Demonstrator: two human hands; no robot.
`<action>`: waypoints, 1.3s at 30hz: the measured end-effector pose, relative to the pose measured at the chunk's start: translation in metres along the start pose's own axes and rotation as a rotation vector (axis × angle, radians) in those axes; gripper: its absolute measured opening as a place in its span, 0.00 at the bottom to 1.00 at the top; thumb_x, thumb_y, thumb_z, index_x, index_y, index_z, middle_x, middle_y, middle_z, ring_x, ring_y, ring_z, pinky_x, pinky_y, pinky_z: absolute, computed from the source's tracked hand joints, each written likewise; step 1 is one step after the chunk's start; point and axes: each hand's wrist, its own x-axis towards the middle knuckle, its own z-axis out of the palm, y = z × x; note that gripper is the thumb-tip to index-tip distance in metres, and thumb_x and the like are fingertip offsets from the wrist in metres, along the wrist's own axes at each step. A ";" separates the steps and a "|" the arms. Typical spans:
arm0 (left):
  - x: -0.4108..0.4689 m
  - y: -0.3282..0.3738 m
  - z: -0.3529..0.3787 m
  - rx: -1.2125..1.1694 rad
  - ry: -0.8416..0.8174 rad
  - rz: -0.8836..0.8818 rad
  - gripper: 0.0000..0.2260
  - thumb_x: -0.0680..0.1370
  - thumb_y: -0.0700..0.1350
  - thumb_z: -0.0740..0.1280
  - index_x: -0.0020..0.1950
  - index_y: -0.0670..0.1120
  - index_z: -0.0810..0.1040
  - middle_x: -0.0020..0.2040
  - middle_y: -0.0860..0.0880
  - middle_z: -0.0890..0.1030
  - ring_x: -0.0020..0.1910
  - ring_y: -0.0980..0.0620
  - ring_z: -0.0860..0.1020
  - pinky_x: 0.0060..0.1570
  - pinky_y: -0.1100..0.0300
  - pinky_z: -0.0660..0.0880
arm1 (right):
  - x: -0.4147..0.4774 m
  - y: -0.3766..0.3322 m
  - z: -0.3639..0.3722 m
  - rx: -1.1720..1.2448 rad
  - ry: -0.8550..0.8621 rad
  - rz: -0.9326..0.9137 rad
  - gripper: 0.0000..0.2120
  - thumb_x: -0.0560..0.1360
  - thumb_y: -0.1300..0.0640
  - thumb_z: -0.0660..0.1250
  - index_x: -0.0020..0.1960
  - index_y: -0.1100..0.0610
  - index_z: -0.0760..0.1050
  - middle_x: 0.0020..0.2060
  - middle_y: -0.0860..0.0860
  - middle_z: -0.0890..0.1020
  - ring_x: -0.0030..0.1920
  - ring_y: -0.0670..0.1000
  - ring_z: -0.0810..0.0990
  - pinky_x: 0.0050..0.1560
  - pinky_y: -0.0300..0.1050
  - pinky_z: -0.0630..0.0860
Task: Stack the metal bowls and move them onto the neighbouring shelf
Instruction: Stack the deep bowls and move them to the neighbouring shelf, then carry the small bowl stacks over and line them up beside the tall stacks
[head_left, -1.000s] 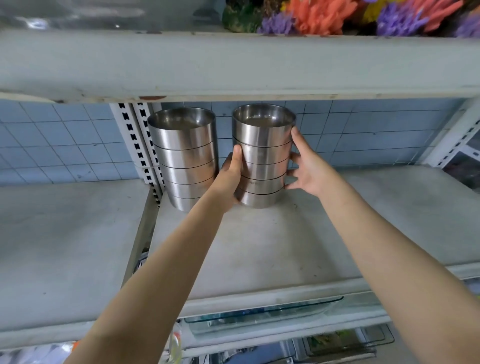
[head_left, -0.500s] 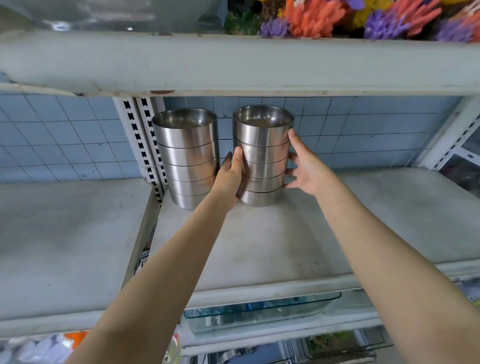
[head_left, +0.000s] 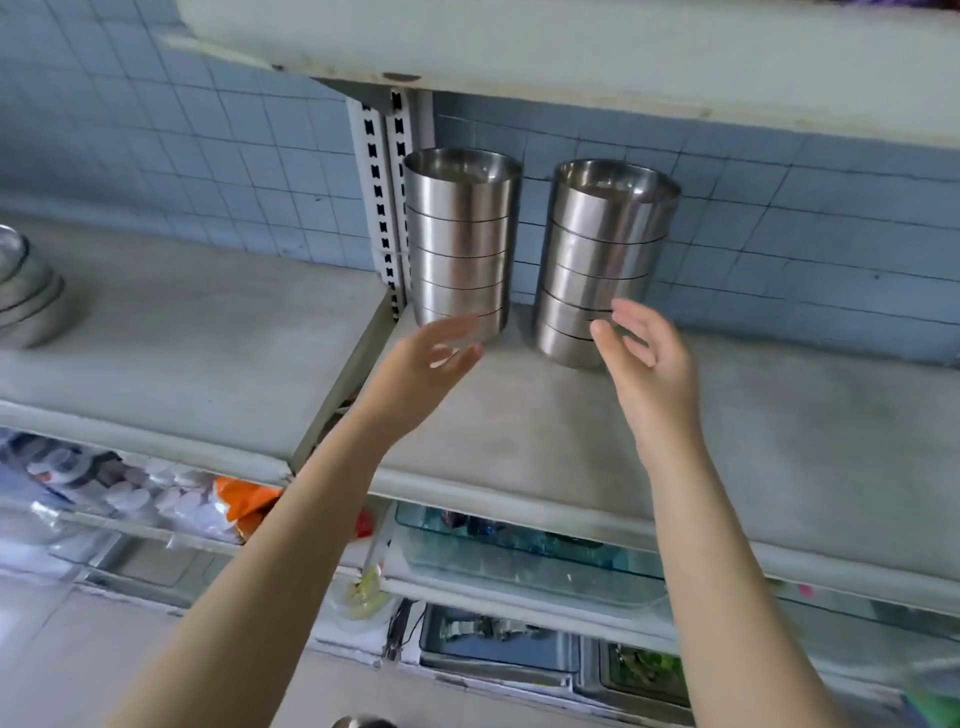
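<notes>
Two bowl stacks (head_left: 461, 244) (head_left: 602, 260) side by side on right shelf (head_left: 675, 441)

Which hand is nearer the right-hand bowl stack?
Right. The right hand is open, low in front of the right-hand stack; the left hand is low by the left-hand stack.

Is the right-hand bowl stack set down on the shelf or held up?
Set down: the right stack stands on its base on the shelf, and the left hand and right hand are open, gripping nothing.
</notes>
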 end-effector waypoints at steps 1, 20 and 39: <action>-0.013 -0.007 -0.014 0.012 0.044 0.001 0.17 0.79 0.52 0.67 0.68 0.54 0.75 0.64 0.58 0.77 0.63 0.57 0.77 0.62 0.60 0.73 | -0.013 -0.002 0.011 0.001 -0.034 -0.013 0.16 0.78 0.50 0.71 0.64 0.47 0.77 0.63 0.43 0.80 0.66 0.47 0.76 0.68 0.45 0.71; -0.189 -0.156 -0.396 0.056 0.505 -0.146 0.20 0.78 0.54 0.67 0.70 0.57 0.72 0.68 0.61 0.74 0.67 0.59 0.73 0.56 0.69 0.69 | -0.176 -0.091 0.423 0.164 -0.476 -0.114 0.16 0.80 0.51 0.68 0.67 0.50 0.76 0.65 0.45 0.79 0.66 0.43 0.77 0.62 0.32 0.71; -0.112 -0.301 -0.638 -0.173 0.807 -0.194 0.28 0.75 0.60 0.65 0.74 0.65 0.60 0.76 0.60 0.62 0.74 0.54 0.64 0.70 0.49 0.66 | -0.188 -0.162 0.738 0.275 -0.831 -0.002 0.21 0.78 0.38 0.62 0.68 0.44 0.73 0.64 0.37 0.78 0.66 0.38 0.75 0.71 0.51 0.71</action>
